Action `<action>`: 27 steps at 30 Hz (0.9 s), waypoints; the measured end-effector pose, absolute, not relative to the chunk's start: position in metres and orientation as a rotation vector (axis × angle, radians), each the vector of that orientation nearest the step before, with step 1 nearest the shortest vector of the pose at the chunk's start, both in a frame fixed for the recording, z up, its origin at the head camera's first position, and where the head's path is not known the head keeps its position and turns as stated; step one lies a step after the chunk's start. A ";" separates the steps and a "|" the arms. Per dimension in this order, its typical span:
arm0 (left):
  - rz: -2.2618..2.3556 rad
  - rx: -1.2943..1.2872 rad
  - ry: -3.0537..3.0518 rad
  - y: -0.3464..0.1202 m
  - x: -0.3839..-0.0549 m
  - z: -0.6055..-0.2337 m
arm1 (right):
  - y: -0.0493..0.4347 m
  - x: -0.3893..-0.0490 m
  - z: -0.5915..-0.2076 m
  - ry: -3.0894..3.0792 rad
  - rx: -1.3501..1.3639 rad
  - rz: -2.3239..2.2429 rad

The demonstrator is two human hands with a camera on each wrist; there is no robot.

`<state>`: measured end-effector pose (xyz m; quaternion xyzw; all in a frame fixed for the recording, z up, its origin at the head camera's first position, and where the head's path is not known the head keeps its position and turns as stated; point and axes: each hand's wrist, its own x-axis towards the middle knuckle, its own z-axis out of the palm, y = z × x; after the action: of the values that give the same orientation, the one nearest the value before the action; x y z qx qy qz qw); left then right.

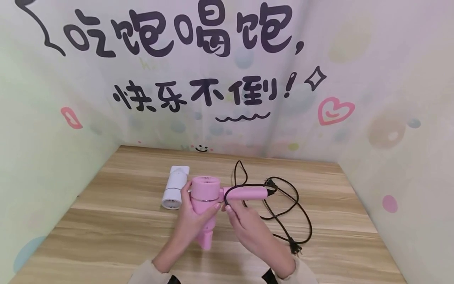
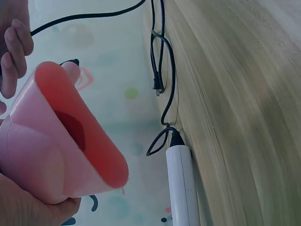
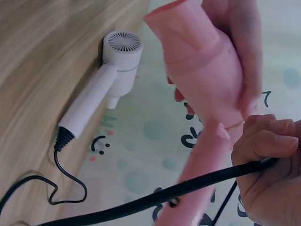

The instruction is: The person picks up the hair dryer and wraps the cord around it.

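Two hair dryers show in the head view: the pink hair dryer (image 1: 205, 197) is held up over the wooden tabletop (image 1: 117, 228), its left hand (image 1: 189, 221) wrapped round the barrel, while the right hand (image 1: 248, 228) pinches the black cord (image 1: 283, 205) close to the folded-out handle; one turn of cord seems to lie over the handle, yet most of it trails in loose loops on the tabletop with the plug (image 1: 295, 248) lying free, so I judge the winding barely begun; the white hair dryer (image 1: 174, 189) lies just beside, untouched.

From the left wrist, the pink nozzle (image 2: 80, 136) fills the frame, cupped in the palm; the white dryer's handle (image 2: 181, 183) and its cord rest on the wood.

From the right wrist, curled fingers (image 3: 263, 141) clamp the cord against the pink handle (image 3: 202, 174); the white dryer (image 3: 113, 70) lies flat, cord unwound.
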<state>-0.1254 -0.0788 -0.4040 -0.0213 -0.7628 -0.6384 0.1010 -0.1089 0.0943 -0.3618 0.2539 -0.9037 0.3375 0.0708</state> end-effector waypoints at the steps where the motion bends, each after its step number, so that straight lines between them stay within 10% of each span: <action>1: -1.900 -0.066 -2.239 -0.079 -0.125 -0.404 | 0.093 -0.110 -0.364 -2.704 0.776 1.014; 27: -2.079 -0.240 -2.124 -0.079 -0.116 -0.389 | 0.096 -0.145 -0.402 -2.451 0.741 2.345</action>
<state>-0.1164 -0.0793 -0.3894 -0.0803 -0.7099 -0.6951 0.0798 -0.1446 0.0962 -0.4021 0.2106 -0.6962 0.6662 -0.1647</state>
